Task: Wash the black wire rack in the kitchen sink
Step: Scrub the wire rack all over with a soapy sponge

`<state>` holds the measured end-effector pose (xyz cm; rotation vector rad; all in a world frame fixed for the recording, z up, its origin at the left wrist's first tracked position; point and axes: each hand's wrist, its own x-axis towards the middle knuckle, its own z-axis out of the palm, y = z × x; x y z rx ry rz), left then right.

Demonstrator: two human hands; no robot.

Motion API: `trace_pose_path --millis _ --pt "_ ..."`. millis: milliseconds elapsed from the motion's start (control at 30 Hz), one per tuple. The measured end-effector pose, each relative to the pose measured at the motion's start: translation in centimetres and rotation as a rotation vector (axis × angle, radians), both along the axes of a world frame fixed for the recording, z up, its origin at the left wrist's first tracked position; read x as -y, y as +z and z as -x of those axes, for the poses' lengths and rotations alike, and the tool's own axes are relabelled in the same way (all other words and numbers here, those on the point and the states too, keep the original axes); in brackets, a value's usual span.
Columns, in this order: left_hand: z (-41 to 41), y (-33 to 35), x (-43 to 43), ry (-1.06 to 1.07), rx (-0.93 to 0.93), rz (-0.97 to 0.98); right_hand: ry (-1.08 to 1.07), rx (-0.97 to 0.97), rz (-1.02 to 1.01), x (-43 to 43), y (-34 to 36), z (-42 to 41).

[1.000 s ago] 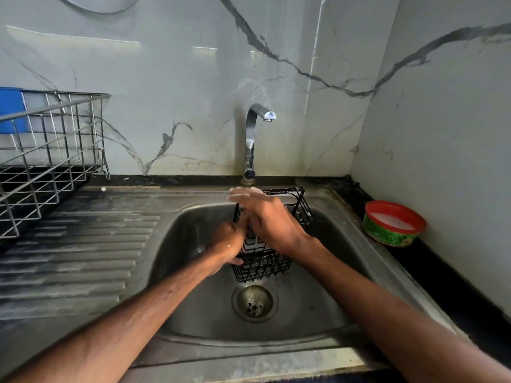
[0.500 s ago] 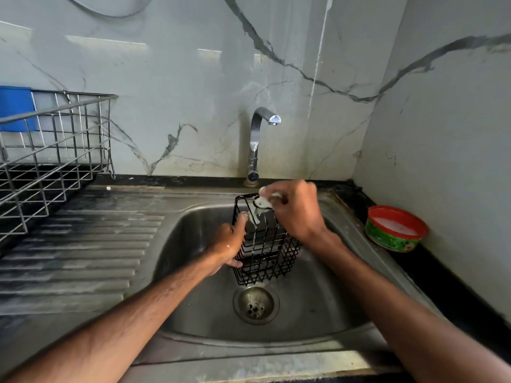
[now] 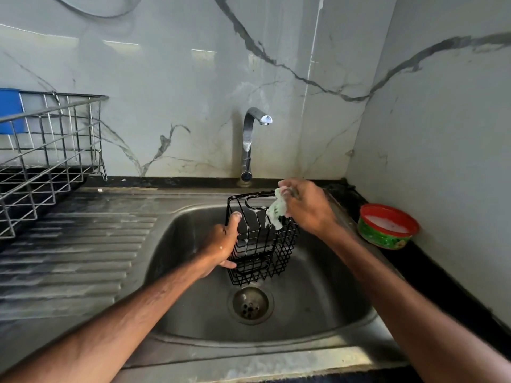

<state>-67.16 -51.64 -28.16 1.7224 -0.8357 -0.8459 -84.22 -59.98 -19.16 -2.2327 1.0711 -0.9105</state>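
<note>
The left hand (image 3: 219,244) grips the black wire rack (image 3: 265,244) by its left side. The thumb is hooked over the top rim and the other fingers are curled round the wires lower down, with one fingertip showing under the rack's lower left edge. The rack sits inside the steel sink (image 3: 318,299), tilted with its open top towards the faucet (image 3: 250,142) and its bottom end just above the drain (image 3: 250,302). Whether it touches the basin floor cannot be told. The right hand (image 3: 308,210) is bunched closed, its fingertips pinching a soapy white-and-green scrubbing cloth (image 3: 276,212) that hangs against the rack's upper right rim. White suds cling to the wires just below those fingertips. Beyond the back of the right hand, near the corner of the counter, stands a green bowl (image 3: 387,230) with a red rim, holding a pale, soapy-looking liquid. Well to the far side of the left hand, past the ribbed drainboard (image 3: 77,244), a metal dish rack (image 3: 49,150) stands by the wall with something blue (image 3: 9,110) behind it.
</note>
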Motion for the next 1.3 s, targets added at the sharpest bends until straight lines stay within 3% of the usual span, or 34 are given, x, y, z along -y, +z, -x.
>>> trace_pose_path --millis 200,533,600,767,833,967,1300 --pt "0.2 0.2 -0.2 -0.002 0.023 0.014 0.153 -0.353 0.269 -1.3 -1.3 -0.2" --pt "-0.2 0.0 -0.3 -0.025 0.066 0.004 0.095 -0.343 0.430 -2.0 -1.2 -1.1" --pt "-0.3 -0.1 -0.2 -0.024 0.057 0.008 0.106 -0.259 0.380 -1.4 -0.5 -0.5" --pt "-0.3 -0.3 0.0 -0.008 0.030 0.006 -0.051 0.204 0.337 0.2 1.9 1.5" --pt "-0.2 -0.1 -0.1 -0.004 0.024 0.002 -0.125 0.262 0.284 1.3 1.6 1.2" --pt "-0.3 -0.2 0.0 -0.008 0.008 -0.013 -0.060 0.025 0.108 2.2 -0.7 -0.4" --pt "0.1 0.1 -0.3 -0.015 0.061 0.005 -0.037 -0.295 0.530 1.9 -2.8 -1.9"
